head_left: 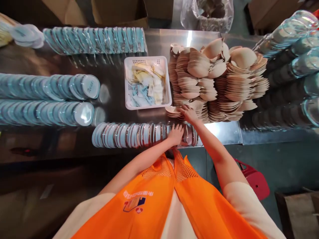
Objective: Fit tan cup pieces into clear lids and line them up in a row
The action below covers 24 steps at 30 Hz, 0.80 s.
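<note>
- Left arm (147, 159): bare forearm slants from lower left toward the centre of the frame.
- Left hand (175, 134): just right of centre, back uppermost, fingers slightly apart and pointing up the frame.
- Right arm (216, 147): reaches up and leftward from lower right, elbow slightly bent.
- Right hand (188, 113): just above the left, near it, fingers extending leftward, gently curved; its grip is unclear.

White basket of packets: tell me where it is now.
In the head view, the white basket sits on the metal table just above centre, immediately left of the stacked beige pieces.
</note>
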{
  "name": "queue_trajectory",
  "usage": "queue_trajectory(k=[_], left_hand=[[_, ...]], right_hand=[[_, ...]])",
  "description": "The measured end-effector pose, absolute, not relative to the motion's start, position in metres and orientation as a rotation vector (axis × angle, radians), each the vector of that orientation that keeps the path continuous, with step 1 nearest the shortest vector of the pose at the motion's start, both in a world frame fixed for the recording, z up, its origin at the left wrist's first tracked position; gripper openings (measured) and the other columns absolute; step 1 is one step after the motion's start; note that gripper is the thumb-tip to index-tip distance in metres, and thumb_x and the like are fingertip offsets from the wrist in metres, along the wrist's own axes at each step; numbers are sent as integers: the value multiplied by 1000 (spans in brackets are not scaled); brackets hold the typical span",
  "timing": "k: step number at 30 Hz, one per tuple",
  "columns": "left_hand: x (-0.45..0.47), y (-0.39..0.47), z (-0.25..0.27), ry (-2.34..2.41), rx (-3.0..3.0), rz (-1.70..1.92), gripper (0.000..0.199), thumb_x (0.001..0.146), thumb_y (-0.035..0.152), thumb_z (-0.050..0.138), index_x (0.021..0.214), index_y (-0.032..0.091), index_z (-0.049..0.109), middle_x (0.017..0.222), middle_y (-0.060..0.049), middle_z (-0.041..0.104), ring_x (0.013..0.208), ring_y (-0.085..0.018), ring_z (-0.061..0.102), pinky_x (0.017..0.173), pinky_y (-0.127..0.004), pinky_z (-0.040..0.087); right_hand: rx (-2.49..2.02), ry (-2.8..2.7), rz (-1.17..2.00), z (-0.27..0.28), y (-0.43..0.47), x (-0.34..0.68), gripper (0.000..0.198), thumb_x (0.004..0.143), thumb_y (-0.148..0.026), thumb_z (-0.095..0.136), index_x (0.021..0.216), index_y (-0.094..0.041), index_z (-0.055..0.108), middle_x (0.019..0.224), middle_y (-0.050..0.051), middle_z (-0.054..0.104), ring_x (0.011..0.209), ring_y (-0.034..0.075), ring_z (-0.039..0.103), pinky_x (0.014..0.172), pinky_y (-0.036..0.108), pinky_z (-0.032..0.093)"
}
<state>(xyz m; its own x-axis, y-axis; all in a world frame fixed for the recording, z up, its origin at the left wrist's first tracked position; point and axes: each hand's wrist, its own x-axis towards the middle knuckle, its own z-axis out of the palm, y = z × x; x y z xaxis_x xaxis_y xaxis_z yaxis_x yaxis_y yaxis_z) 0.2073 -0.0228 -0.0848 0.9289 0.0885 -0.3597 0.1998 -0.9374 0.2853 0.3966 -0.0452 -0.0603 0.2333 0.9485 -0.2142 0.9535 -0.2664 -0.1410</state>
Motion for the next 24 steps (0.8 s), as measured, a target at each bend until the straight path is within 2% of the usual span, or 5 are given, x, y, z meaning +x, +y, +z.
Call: queue_trajectory(k=[6, 11, 18, 21, 24], left_hand=[[204, -21, -78, 201, 2752, -455, 115, 87, 75, 62, 170, 4, 26, 173, -28, 29, 160, -42, 29, 132, -58, 14], [207, -23, -78, 226, 2719, -447, 120, 84, 78, 67, 171, 9, 24, 175, -24, 25, 163, -43, 23, 132, -61, 11], [189, 12, -67, 184, 2597, -378, 128, 78, 86, 69, 173, 15, 19, 177, -19, 25, 167, -38, 15, 134, -58, 9], [166, 35, -66, 151, 2685, -418, 126, 75, 85, 73, 171, 17, 28, 178, -18, 22, 167, -42, 9, 132, -66, 3], [149, 46, -73, 159, 2704, -507, 133, 71, 84, 77, 173, 17, 23, 178, -18, 20, 165, -43, 15, 132, -64, 11]], right_hand=[[2449, 1760, -407, -45, -39, 407, 39, 108, -17, 38, 132, -13, 68, 129, 21, 71, 125, 33, 57, 97, 43, 51], [2588, 1791, -145, -46, -67, 428, 44, 107, -15, 36, 144, -14, 60, 162, 21, 50, 151, 38, 38, 115, 60, 39], [3121, 1489, -690, -40, -129, 429, 67, 84, -18, 67, 150, -15, 57, 166, 24, 45, 158, 39, 31, 127, 66, 22], [3541, 1079, -603, -38, -184, 368, 47, 96, -31, 51, 140, -19, 60, 155, 22, 56, 149, 32, 47, 123, 50, 36], [3771, 507, -741, -62, -224, 269, 46, 103, -47, 28, 116, -18, 62, 108, 19, 74, 101, 31, 72, 93, 50, 58]])
